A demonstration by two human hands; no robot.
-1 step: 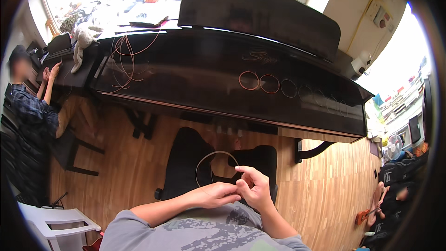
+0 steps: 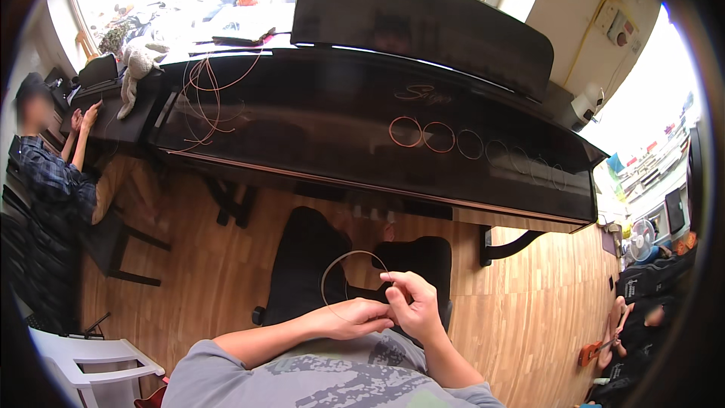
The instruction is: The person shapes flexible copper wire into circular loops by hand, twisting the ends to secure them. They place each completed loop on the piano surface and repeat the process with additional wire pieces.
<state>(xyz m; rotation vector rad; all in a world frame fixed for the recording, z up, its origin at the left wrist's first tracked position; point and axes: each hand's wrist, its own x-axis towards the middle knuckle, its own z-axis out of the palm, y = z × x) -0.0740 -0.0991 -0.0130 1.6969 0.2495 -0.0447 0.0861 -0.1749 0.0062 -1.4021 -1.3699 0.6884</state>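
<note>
My left hand and my right hand meet low in the centre, fingers curled round a thin, pale coiled string that loops upward above my dark-clad lap. Exactly where each fingertip grips is partly hidden. Beyond them stands a black piano. Loose, tangled strings lie on its left part, and a row of several coiled strings, copper and silvery, rests toward its right.
At left, a co-worker sits at a dark desk with a plush toy. At far right, people in black, one with a small orange instrument, sit near a fan. A white chair is at lower left.
The string loop in my hands has dropped slightly and tilted a little to the right. My hands have shifted only slightly.
</note>
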